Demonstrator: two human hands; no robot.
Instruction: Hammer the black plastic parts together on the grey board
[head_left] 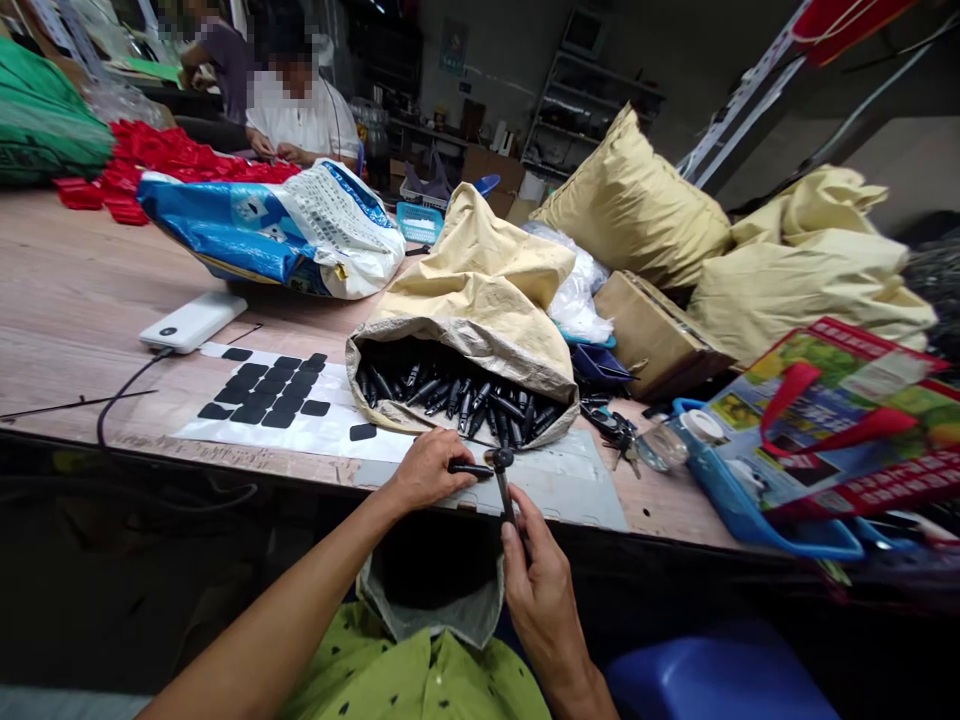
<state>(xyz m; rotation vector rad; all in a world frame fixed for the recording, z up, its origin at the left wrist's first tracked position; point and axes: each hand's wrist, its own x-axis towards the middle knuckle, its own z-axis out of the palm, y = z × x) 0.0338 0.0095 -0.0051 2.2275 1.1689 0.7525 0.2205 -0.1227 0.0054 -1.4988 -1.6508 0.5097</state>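
Observation:
My left hand (431,468) rests at the table's front edge, its fingers closed on a short black tube-shaped piece (471,468) that points right. My right hand (538,560) is wrapped round the handle of a small hammer (504,480), its dark head up close to the piece's right end. Whether head and piece touch, I cannot tell. Just beyond lies a beige sack (480,310), its mouth facing me, with many similar black pieces (465,395) inside. Below the edge, in front of my green shirt, a grey-rimmed bag (431,580) gapes with a dark inside.
Left of the sack, black rounded patches (274,385) lie on a white sheet (337,435), near a white power bank (193,322). A blue-and-white bag (285,235) stands behind. To the right are keys (626,445), a blue basket (750,510) and a colourful carrier bag (847,420). Two people sit beyond.

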